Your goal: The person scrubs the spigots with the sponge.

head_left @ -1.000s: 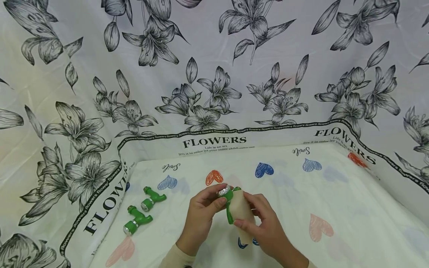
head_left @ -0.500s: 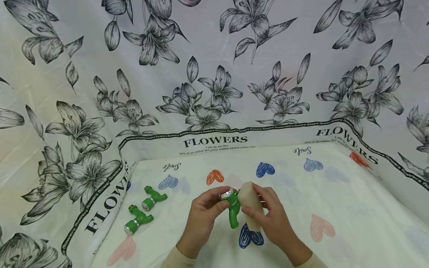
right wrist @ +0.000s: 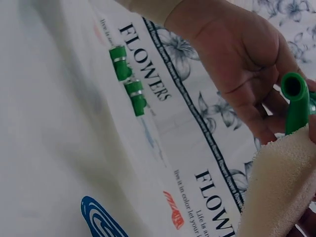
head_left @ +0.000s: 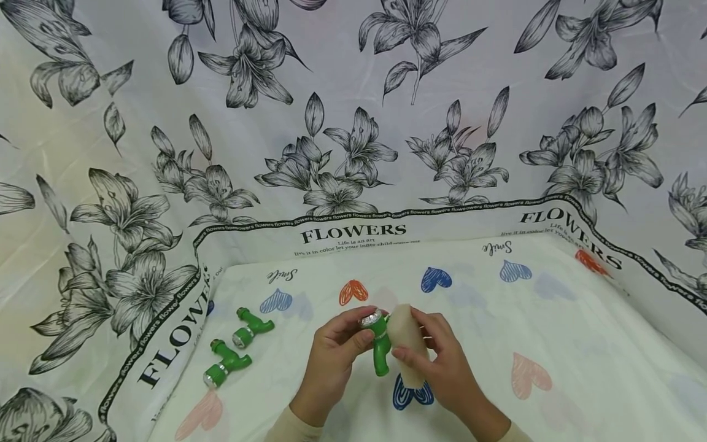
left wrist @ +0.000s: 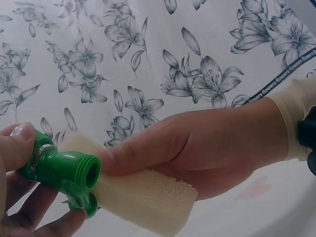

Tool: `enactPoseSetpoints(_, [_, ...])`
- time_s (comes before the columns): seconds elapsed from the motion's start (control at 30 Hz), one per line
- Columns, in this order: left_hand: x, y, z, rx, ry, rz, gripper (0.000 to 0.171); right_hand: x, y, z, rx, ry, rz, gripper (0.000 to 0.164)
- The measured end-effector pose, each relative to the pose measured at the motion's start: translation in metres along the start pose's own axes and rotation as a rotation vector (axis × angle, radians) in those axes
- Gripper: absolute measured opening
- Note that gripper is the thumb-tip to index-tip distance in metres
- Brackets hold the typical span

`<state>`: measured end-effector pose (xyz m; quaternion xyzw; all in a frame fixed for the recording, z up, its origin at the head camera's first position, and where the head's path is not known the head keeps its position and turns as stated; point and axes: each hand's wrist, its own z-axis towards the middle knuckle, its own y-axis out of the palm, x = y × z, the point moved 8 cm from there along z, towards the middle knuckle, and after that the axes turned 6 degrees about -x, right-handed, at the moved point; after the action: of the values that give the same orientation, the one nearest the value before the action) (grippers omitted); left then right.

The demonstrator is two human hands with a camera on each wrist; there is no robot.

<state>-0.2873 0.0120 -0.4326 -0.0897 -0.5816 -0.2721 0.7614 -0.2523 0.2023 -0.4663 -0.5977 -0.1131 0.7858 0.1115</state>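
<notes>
In the head view my left hand (head_left: 331, 362) grips a green plastic tap (head_left: 381, 356) by its silver-topped end, thumb on the near side. The spout points down toward me. My right hand (head_left: 447, 365) holds a beige sponge block (head_left: 407, 344), which lies right against the tap's right side. From the left wrist, the tap's threaded inlet (left wrist: 90, 170) shows as an open hole, with the sponge (left wrist: 148, 200) behind it. The right wrist view shows the hollow spout (right wrist: 295, 106) above the sponge's edge; the rest of the tap is mostly hidden there.
Two more green taps with silver rings, a farther tap (head_left: 253, 327) and a nearer tap (head_left: 226, 363), lie at the table's left. A white cloth with printed hearts (head_left: 602, 344) covers the table. Flower-printed curtains (head_left: 353, 153) rise behind and along both sides.
The sponge first overlapped the tap's body and spout, then moved off to the right, uncovering the spout. Since then it has come slightly back left and down. The left hand keeps its grip.
</notes>
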Motion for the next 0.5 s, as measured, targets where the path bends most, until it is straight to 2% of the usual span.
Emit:
enactPoseSetpoints(0.17, [0.000,-0.002,0.001,0.015,0.013,0.013,0.038,-0.008,0.004,-0.003,-0.037,-0.004,0.015,0.071])
enactPoseSetpoints(0.3, [0.001,-0.004,0.003,0.021,0.041,0.003,0.040,-0.017,0.009,-0.006,-0.078,-0.060,0.023,0.071])
enactPoseSetpoints(0.5, [0.001,-0.006,0.003,0.033,0.056,-0.001,0.040,-0.025,0.011,-0.009,-0.076,-0.126,0.017,0.070])
